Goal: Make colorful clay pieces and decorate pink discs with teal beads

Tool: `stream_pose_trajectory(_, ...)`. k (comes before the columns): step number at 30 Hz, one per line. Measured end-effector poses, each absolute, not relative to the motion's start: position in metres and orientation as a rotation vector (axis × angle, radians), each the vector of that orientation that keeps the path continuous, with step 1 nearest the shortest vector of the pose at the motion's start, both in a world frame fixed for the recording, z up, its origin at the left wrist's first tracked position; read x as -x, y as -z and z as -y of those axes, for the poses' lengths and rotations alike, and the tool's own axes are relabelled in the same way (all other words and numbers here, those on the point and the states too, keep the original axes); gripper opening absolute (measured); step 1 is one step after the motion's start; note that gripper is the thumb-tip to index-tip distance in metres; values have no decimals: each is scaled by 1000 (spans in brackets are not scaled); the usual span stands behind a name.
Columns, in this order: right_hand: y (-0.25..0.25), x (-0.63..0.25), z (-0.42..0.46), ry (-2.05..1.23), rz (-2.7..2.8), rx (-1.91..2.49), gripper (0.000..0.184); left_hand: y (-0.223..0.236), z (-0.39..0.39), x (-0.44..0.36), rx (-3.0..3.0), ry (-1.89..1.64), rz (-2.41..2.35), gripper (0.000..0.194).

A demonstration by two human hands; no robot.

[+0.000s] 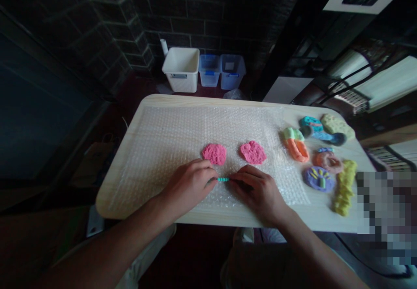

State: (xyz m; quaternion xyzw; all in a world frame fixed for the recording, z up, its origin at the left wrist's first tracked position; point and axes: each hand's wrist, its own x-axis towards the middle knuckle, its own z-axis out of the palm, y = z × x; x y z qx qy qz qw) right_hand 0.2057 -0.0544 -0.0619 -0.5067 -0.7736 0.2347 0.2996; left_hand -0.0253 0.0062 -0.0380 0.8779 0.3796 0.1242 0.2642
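Note:
A short teal strip with bead-like bumps [223,179] spans the gap between my two hands, low over the bubble wrap [169,137]. My left hand [190,182] pinches its left end. At the other end, the fingers of my right hand [260,189] are closed on it. Just beyond my left fingers lies a flattened pink clay lump [214,154]. Another pink clay lump [253,152], with a small ball shape on its upper left, lies beyond my right hand. My fingers hide the strip's ends.
Along the table's [312,219] right side are clay pieces: an orange and green one [296,144], a blue dumbbell-like one [325,137], a purple disc [319,179] and a bumpy yellow strip [345,189]. A white bin [181,69] and blue bins [232,71] stand behind the table.

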Motion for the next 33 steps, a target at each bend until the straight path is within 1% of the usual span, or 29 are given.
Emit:
stream_pose_trajectory(11,58,-205,55,-645,2061,1332,16,37,-9,27,-2338,-333,-1035,6)
stream_pose_trajectory(13,57,-206,55,-669,2054,1341,16,35,-11,29,-2296,-345,-1026,8)
stream_pose_trajectory(16,55,-209,55,-694,2042,1338,16,25,-10,36,-2160,-449,-1031,15)
stream_pose_trajectory(18,52,-210,55,-708,2012,1336,16,16,-5,40,-1947,-556,-1047,23)
stream_pose_trajectory(23,20,-200,60,-715,1764,1349,21,-9,16,38,-1220,-763,-809,49)
stream_pose_trajectory(25,-1,-188,66,-743,1665,1290,22,-17,25,33,-1096,-770,-719,68)
stream_pose_trajectory(27,-20,-174,72,-775,1661,1179,23,-23,34,26,-1078,-759,-694,76)
stream_pose_trajectory(29,-33,-164,78,-742,1675,1104,24,-28,40,19,-1120,-782,-742,79)
stream_pose_trajectory(33,-42,-159,80,-672,1659,1060,22,-33,42,13,-1209,-809,-768,72)
